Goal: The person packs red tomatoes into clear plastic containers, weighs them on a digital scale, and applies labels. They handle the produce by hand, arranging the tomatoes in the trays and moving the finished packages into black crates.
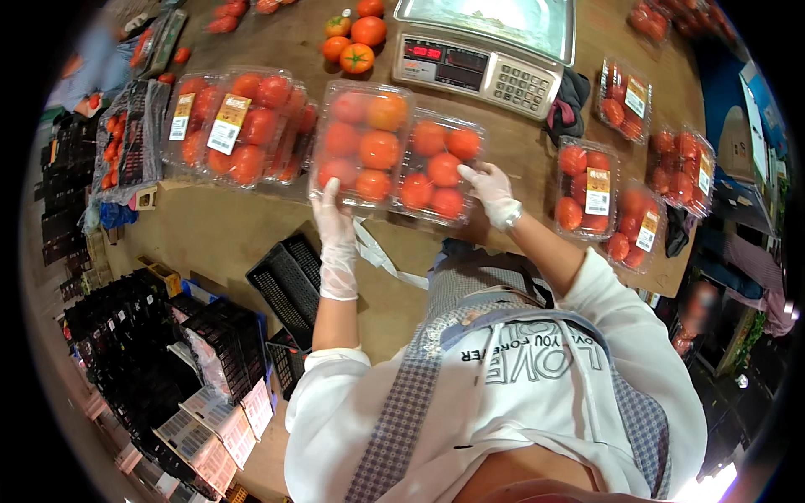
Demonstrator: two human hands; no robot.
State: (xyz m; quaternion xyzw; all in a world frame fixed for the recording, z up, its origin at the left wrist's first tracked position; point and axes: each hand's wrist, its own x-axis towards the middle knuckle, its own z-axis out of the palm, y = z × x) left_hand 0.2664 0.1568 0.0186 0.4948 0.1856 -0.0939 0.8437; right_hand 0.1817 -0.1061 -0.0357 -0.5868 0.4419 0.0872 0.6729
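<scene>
Two clear plastic boxes of red tomatoes lie side by side at the table's near edge, their sides meeting. My left hand (332,225), in a thin translucent glove, grips the lower left corner of the left tomato box (359,138), fingers over its lid. My gloved right hand (493,196) holds the right edge of the smaller-looking right tomato box (435,170), thumb on top and other fingers partly hidden. Neither of these two boxes shows a label. Just left of them stands a group of labelled tomato boxes (247,126).
Beyond the boxes is a digital scale (482,71) with a metal pan. Loose tomatoes (356,59) lie left of it. More labelled tomato boxes (597,189) sit at the right, near a dark cloth (570,101). Black crates (289,277) stand below the wooden table (511,138).
</scene>
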